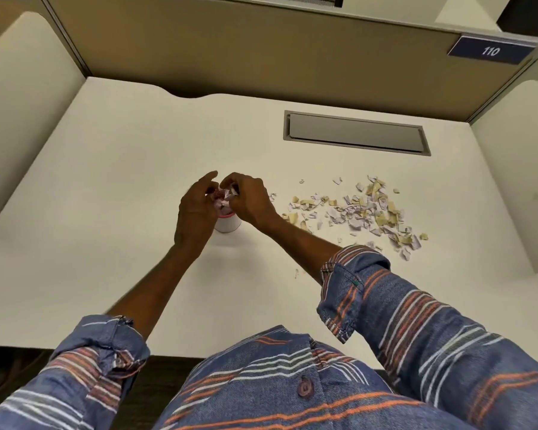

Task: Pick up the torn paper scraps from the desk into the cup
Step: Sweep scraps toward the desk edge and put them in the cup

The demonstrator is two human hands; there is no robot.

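**Both hands at the cup mouth**

The cup [228, 223] stands upright on the tabletop [121, 169], with scraps visible inside. The right hand [251, 200] sits over the rim, its fingers [230, 183] pinched on a wad of paper. The left hand [196, 212] is beside the cup, fingers loosely spread, gripping nothing visible. The remaining paper scraps [361, 209] lie scattered to the right.

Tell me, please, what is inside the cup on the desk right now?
A few paper scraps show at the mouth of the cup. The left hand and the right hand cover most of the opening, so how full it is cannot be seen.
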